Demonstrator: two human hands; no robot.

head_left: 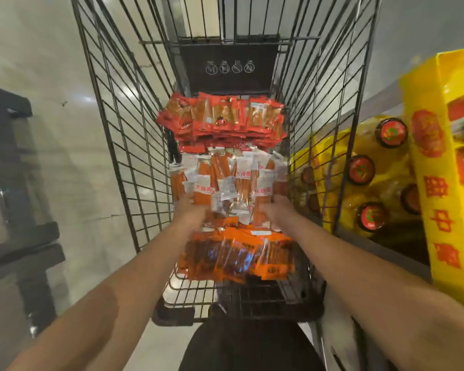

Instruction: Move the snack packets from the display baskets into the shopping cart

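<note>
Right, cart: black wire-mesh shopping cart [123, 145] seen from above, with both forearms reaching down into it.
Far pile: red foil snack packets [223, 117] stacked at the far end of the cart, just below a black plastic panel [228, 66] printed with four white round icons.
Middle pile: white-and-clear packets of orange sticks [225, 180] lying in a loose heap between the two hands.
Near pile: orange foil packets [239, 254] in a thick bundle at the near end, resting on the cart's wire floor, blurred.
Left hand: left hand [192, 207] is pressed against the left side of the white-and-clear heap; it is smeared by motion, so I cannot tell how far the fingers are curled or whether they have hold of a packet.
Right hand: right hand [275, 207] is against the right side of the same heap; equally blurred, grip cannot be told.
Right of cart: yellow cardboard display box [439, 167] with red characters stands outside the mesh, and beside it clear bottles with red round caps [360, 171].
Left of cart: dark blurred frame [19, 188] on a pale glossy floor [51, 62].
</note>
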